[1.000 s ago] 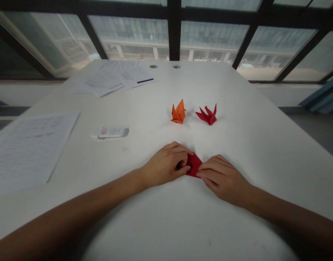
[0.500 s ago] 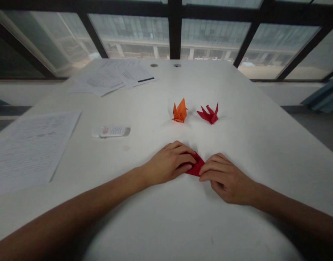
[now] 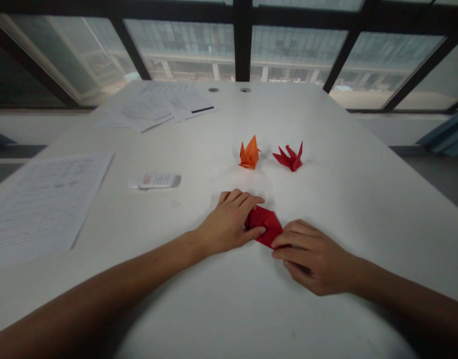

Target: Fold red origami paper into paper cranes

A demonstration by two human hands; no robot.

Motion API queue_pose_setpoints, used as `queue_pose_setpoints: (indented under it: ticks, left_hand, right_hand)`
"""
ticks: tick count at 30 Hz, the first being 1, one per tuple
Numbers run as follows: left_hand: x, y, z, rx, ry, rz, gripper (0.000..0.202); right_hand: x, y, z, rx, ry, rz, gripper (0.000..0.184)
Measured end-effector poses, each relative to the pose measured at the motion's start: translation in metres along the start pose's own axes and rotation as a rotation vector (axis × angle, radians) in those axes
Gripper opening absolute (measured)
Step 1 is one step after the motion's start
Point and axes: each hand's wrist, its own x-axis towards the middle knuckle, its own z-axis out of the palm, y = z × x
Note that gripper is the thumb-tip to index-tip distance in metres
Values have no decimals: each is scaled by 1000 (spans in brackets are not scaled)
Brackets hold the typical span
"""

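A small folded red paper (image 3: 266,225) lies on the white table (image 3: 363,199) between my hands. My left hand (image 3: 231,222) rests on its left part, fingers curled over the paper and thumb pressing its near edge. My right hand (image 3: 309,254) touches the paper's near right corner with pinched fingertips. Farther back stand an orange origami figure (image 3: 249,153) and a red origami figure (image 3: 289,158), side by side and apart from my hands.
A small white remote control (image 3: 154,180) lies left of centre. Printed sheets (image 3: 42,199) cover the left edge, and more papers (image 3: 157,105) lie at the far left. Two round cable holes (image 3: 229,90) sit at the table's far edge, below large windows.
My right hand has slid back toward me and to the right, uncovering more of the red paper. My left hand has shifted slightly away along the paper.
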Motion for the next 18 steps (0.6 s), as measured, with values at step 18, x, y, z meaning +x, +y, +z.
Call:
queue_pose_setpoints:
  ticks: [18]
  left_hand:
    - [-5,0,2,-261,-48,301,23]
  right_hand:
    - [-1,-16,7,-57,22,-63,33]
